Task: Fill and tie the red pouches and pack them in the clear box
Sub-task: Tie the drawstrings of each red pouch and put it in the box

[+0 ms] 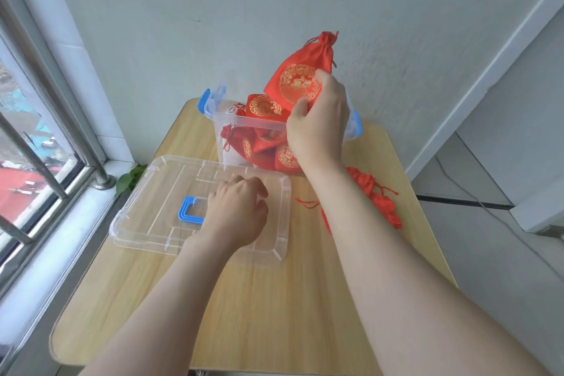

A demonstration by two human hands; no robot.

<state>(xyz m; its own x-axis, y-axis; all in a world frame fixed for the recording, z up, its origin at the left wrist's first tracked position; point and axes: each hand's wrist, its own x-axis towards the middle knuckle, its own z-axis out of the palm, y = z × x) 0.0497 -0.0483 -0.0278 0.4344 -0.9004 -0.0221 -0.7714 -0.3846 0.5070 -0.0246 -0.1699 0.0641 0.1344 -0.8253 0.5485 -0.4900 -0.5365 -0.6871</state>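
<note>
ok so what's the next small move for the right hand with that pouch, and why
Probably lower the tied pouch into the clear box and release it. The right hand holds it just above the open box, its drawstring neck already gathered; other pouches lie inside, and the lid is off, under the left hand.

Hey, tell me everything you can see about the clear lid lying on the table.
The lid is clear plastic, a rounded rectangle with raised ribs and a rim. A blue handle lies folded flat at its middle. The lid is off the box and lies flat on the wooden table, nearer the person, toward the window side. The left hand rests on it with fingers curled, covering the handle's right end; whether it grips the handle cannot be told.
</note>
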